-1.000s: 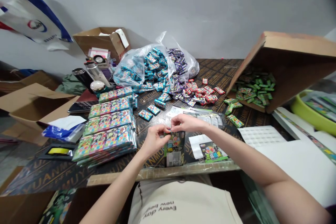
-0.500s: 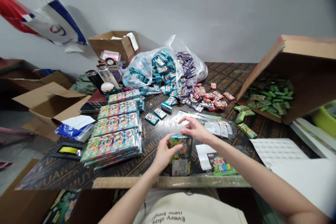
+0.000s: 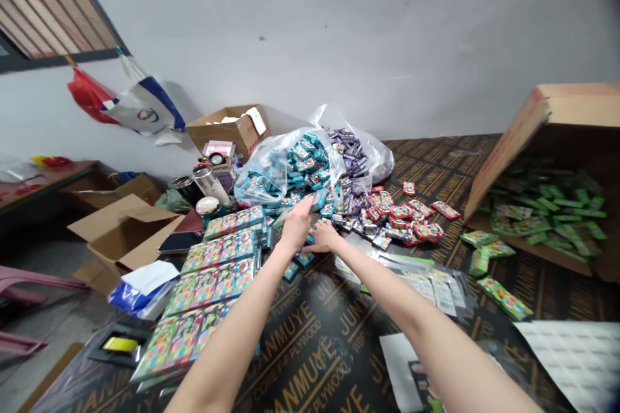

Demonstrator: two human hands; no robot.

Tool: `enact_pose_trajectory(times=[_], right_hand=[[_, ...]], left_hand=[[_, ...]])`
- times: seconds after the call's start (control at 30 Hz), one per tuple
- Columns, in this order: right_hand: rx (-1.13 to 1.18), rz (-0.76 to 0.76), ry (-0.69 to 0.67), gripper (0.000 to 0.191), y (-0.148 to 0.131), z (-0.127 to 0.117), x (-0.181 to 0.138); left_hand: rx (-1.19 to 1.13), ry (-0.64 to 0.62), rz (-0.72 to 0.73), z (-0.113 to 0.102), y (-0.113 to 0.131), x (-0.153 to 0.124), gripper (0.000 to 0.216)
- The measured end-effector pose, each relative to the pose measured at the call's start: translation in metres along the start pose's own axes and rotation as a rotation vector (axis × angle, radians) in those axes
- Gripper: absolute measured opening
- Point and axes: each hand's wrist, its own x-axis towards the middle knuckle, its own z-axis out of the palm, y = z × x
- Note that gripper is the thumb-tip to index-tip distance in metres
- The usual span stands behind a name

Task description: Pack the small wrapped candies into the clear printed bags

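Observation:
Both my arms stretch forward over the black board table. My left hand [image 3: 296, 226] is at the near edge of the pile of small blue packets [image 3: 306, 161], its fingertips beside a blue packet [image 3: 319, 199]. The back of that hand hides whether it grips anything. Just right of it, my right hand [image 3: 325, 236] reaches low with fingers apart and bent, over loose blue packets [image 3: 304, 258]. No held thing shows in it. Purple packets [image 3: 351, 155] and red packets [image 3: 402, 211] lie to the right of the blue pile.
Stacked wrapped multi-packs [image 3: 203, 284] stand on the left. Clear plastic bags [image 3: 264, 171] hold packets at the back. On the right, a tilted carton [image 3: 508, 142] contains green packets [image 3: 547, 213]. Flat clear sleeves [image 3: 436, 287] and a white tray [image 3: 576, 355] lie nearer me.
Both hands have moved forward from the table's front edge to the blue packets. The upright printed pouch that my left hand held there no longer shows. The view has shifted.

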Motion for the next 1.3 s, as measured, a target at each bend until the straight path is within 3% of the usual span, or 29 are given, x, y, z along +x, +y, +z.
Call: enact_pose_trajectory(times=[0.1, 0.17, 0.23, 0.3, 0.37, 0.43, 0.6, 0.7, 0.9, 1.1, 1.3], right_hand=[[0.020, -0.019, 0.016, 0.065, 0.006, 0.005, -0.032], [0.069, -0.018, 0.089, 0.060, 0.016, 0.002, -0.059], [0.104, 0.084, 0.157, 0.054, 0.031, -0.002, -0.086], [0.087, 0.258, 0.137, 0.054, 0.048, -0.003, -0.111], [0.033, 0.375, 0.062, 0.065, 0.060, 0.000, -0.128], [-0.005, 0.393, 0.008, 0.075, 0.066, 0.005, -0.138], [0.011, 0.357, -0.007, 0.070, 0.062, 0.005, -0.146], [-0.001, 0.373, -0.010, 0.082, 0.064, -0.003, -0.164], [-0.071, 0.545, -0.257, 0.111, 0.080, -0.006, -0.224], [-0.058, 0.606, -0.169, 0.107, 0.088, -0.005, -0.234], [-0.046, 0.571, -0.068, 0.105, 0.088, -0.006, -0.243]], left_hand=[[0.050, -0.115, -0.006, 0.053, -0.015, 0.002, 0.045], [0.074, -0.169, -0.029, 0.077, -0.023, -0.004, 0.046], [0.103, -0.203, -0.070, 0.092, -0.030, -0.010, 0.047], [0.134, -0.226, -0.123, 0.101, -0.034, -0.015, 0.048], [0.159, -0.253, -0.176, 0.106, -0.035, -0.017, 0.048], [0.177, -0.290, -0.229, 0.108, -0.034, -0.017, 0.044], [0.181, -0.401, -0.358, 0.108, -0.029, -0.016, 0.033], [0.153, -0.426, -0.419, 0.109, -0.029, -0.025, 0.046], [0.067, -0.434, -0.437, 0.108, -0.025, -0.039, 0.067], [0.059, -0.349, -0.509, 0.105, -0.012, -0.035, 0.066], [0.089, -0.170, -0.667, 0.109, 0.015, -0.058, 0.070]])
